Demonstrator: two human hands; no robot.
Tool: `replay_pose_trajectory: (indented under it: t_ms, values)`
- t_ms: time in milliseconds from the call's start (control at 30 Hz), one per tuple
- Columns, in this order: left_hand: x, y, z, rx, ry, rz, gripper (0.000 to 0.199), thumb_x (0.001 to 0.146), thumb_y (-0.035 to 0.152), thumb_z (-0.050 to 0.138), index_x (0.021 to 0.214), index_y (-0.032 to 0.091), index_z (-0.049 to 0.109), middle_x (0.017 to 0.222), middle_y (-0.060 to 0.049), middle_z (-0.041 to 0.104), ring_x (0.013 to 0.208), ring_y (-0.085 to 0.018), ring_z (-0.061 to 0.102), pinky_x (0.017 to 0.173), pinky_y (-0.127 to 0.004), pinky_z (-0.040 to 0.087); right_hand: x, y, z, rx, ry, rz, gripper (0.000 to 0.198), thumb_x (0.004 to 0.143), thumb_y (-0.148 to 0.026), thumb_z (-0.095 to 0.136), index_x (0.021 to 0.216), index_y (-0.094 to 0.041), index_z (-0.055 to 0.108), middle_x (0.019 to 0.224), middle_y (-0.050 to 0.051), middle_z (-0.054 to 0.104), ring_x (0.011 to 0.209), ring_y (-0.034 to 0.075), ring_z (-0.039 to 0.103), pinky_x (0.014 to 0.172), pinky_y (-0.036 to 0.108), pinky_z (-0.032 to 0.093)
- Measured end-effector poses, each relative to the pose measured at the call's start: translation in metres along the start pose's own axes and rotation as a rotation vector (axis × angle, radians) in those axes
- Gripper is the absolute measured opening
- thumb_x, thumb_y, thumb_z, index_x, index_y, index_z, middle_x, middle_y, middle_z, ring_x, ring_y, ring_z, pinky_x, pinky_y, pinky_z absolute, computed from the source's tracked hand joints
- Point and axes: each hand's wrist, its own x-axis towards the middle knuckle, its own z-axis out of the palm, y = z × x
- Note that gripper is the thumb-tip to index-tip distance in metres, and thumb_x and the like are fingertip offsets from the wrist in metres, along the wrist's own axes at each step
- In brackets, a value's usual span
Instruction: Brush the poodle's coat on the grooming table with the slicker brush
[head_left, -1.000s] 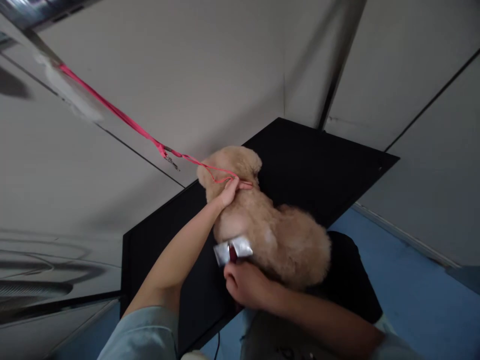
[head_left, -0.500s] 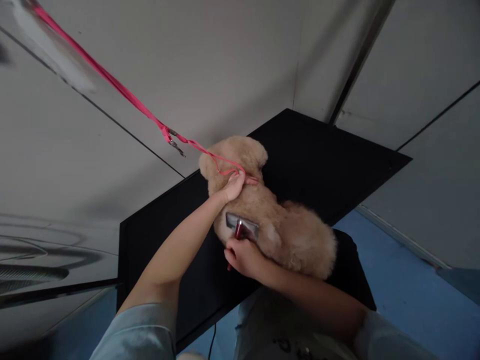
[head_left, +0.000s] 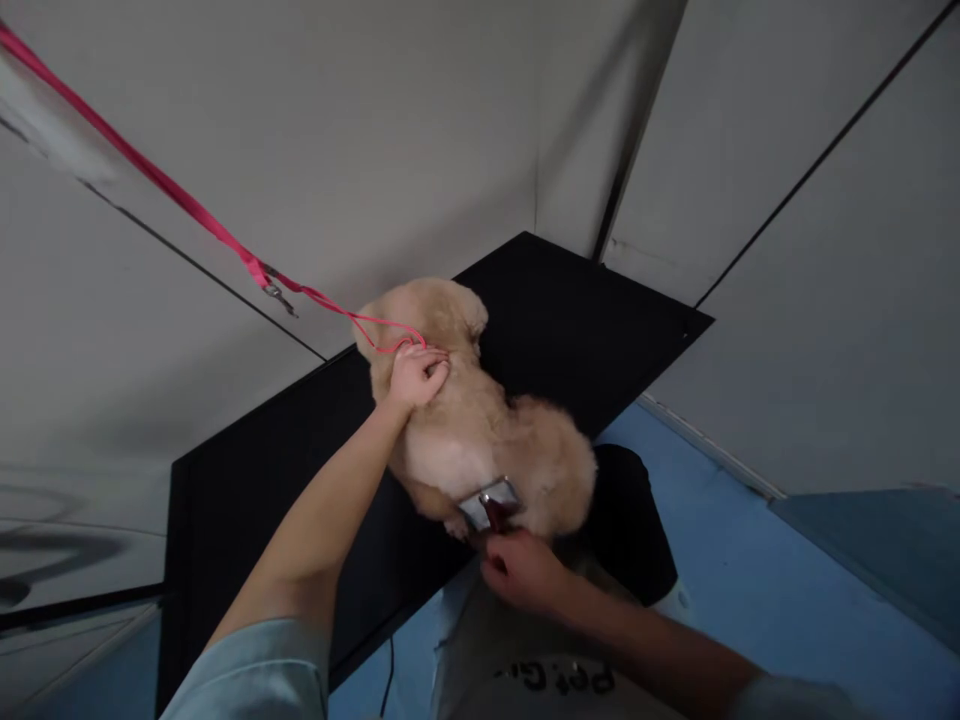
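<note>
A fluffy light-brown dog [head_left: 457,440] is on a black table [head_left: 570,330], its back towards me. My left hand [head_left: 418,375] lies on the back of its neck, fingers stretched over the fur and thumb apart, beside the thin pink loop [head_left: 390,322] around the neck. In my closed right hand [head_left: 525,572] is the dark red handle of a slicker brush [head_left: 491,504]. The brush's flat rectangular head lies against the fur low on the dog's side, near the table's front edge. Its pins are hidden from me.
A pink leash [head_left: 172,190] with a metal clip [head_left: 279,296] runs from the upper left to the neck loop. Grey wall panels [head_left: 315,120] stand behind the table. The floor [head_left: 720,540] is blue, and a cable [head_left: 388,675] hangs below the front edge.
My right hand has moved the brush from the middle of the dog's side down towards its rear and the table's front edge. My left hand's fingers have shifted on the neck. The view has turned right.
</note>
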Motion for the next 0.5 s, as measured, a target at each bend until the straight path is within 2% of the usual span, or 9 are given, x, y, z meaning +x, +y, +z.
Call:
replay_pose_trajectory:
  t_ms: [67, 100, 167, 233, 300, 367, 433, 500]
  values:
    - [-0.004, 0.004, 0.001, 0.044, 0.051, -0.045, 0.026, 0.086, 0.032, 0.05, 0.086, 0.019, 0.073, 0.101, -0.005, 0.075, 0.101, -0.022, 0.065, 0.105, -0.044, 0.037, -0.029, 0.005, 0.021, -0.065, -0.108, -0.007, 0.018, 0.084, -0.026, 0.055, 0.076, -0.018, 0.069, 0.074, 0.005, 0.071, 0.065, 0.016, 0.061, 0.054, 0.024, 0.03]
    - [-0.006, 0.004, 0.002, 0.071, 0.079, -0.072, 0.027, 0.087, 0.031, 0.049, 0.086, 0.019, 0.073, 0.101, -0.004, 0.075, 0.101, -0.022, 0.065, 0.106, -0.045, 0.035, -0.038, 0.004, 0.023, -0.089, -0.173, -0.049, 0.017, 0.083, -0.027, 0.056, 0.077, -0.018, 0.07, 0.074, 0.005, 0.071, 0.065, 0.017, 0.061, 0.054, 0.024, 0.031]
    - [-0.011, 0.005, 0.002, 0.135, 0.137, -0.14, 0.03, 0.089, 0.03, 0.046, 0.087, 0.019, 0.073, 0.1, -0.005, 0.075, 0.1, -0.023, 0.065, 0.107, -0.047, 0.032, -0.043, -0.002, 0.012, -0.116, -0.24, -0.179, 0.015, 0.082, -0.028, 0.058, 0.08, -0.02, 0.07, 0.075, 0.004, 0.072, 0.066, 0.018, 0.062, 0.056, 0.025, 0.033]
    - [-0.018, 0.006, 0.003, 0.206, 0.189, -0.219, 0.034, 0.091, 0.029, 0.042, 0.089, 0.017, 0.074, 0.1, -0.007, 0.075, 0.099, -0.025, 0.065, 0.108, -0.049, 0.03, -0.033, -0.007, -0.012, -0.13, -0.161, -0.289, 0.016, 0.086, -0.027, 0.054, 0.087, -0.021, 0.069, 0.082, 0.005, 0.072, 0.074, 0.018, 0.064, 0.061, 0.025, 0.037]
    - [-0.03, 0.013, 0.005, 0.263, 0.216, -0.278, 0.036, 0.093, 0.029, 0.041, 0.094, 0.016, 0.074, 0.103, -0.009, 0.074, 0.104, -0.028, 0.063, 0.11, -0.052, 0.026, -0.022, 0.0, -0.031, -0.18, 0.006, -0.226, 0.023, 0.092, -0.024, 0.045, 0.097, -0.02, 0.067, 0.091, 0.007, 0.072, 0.081, 0.019, 0.065, 0.067, 0.025, 0.04]
    - [-0.051, 0.026, 0.008, 0.291, 0.215, -0.305, 0.036, 0.093, 0.031, 0.041, 0.105, 0.017, 0.072, 0.113, -0.009, 0.071, 0.116, -0.031, 0.057, 0.113, -0.056, 0.018, -0.023, 0.019, -0.032, -0.254, 0.081, -0.07, 0.027, 0.094, -0.022, 0.04, 0.104, -0.018, 0.065, 0.093, 0.01, 0.072, 0.081, 0.02, 0.066, 0.068, 0.026, 0.041]
    - [-0.082, 0.046, 0.014, 0.293, 0.199, -0.329, 0.041, 0.094, 0.032, 0.041, 0.123, 0.018, 0.065, 0.132, -0.011, 0.061, 0.13, -0.033, 0.046, 0.115, -0.06, 0.011, -0.044, 0.046, -0.013, -0.302, 0.041, 0.048, 0.028, 0.093, -0.019, 0.04, 0.104, -0.017, 0.066, 0.091, 0.012, 0.072, 0.079, 0.021, 0.067, 0.066, 0.027, 0.042]
    - [-0.119, 0.07, 0.02, 0.279, 0.173, -0.376, 0.05, 0.094, 0.034, 0.039, 0.139, 0.014, 0.051, 0.148, -0.017, 0.043, 0.139, -0.035, 0.034, 0.113, -0.062, 0.014, -0.076, 0.071, 0.014, -0.269, -0.048, 0.075, 0.027, 0.09, -0.015, 0.043, 0.098, -0.017, 0.069, 0.089, 0.012, 0.072, 0.079, 0.022, 0.067, 0.067, 0.028, 0.044]
